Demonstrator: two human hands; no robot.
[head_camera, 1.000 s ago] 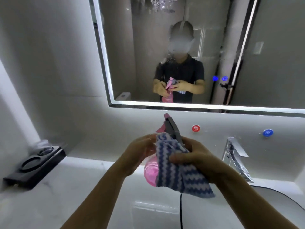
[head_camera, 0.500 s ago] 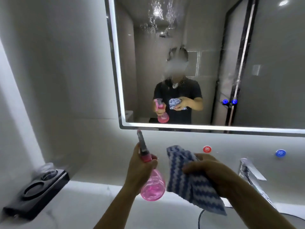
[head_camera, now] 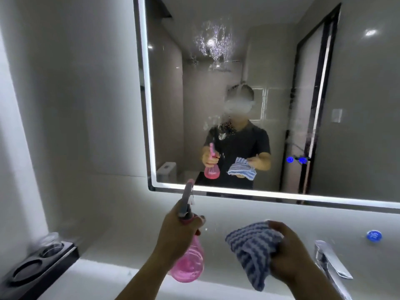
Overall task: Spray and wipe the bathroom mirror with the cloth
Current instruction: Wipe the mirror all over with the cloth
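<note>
The lit-edged bathroom mirror (head_camera: pixel 270 61) fills the upper right of the head view. Spray droplets cling to the glass near its top and lower down at its middle. My left hand (head_camera: pixel 175 237) grips a pink spray bottle (head_camera: pixel 190 263) by the neck, its nozzle aimed up at the mirror. My right hand (head_camera: pixel 287 254) holds a blue and white striped cloth (head_camera: pixel 251 247), bunched up, below the mirror and apart from the glass.
A chrome faucet (head_camera: pixel 331 263) stands at the lower right beside a blue button (head_camera: pixel 374 235) on the wall. A black holder (head_camera: pixel 39 269) with round openings sits at the left on the white counter (head_camera: pixel 104 271). The mirror reflects a person.
My hands separated: the left took the bottle alone and raised its nozzle toward the mirror, the right drew the cloth aside. New droplets appeared at mid-mirror. The view tilted up.
</note>
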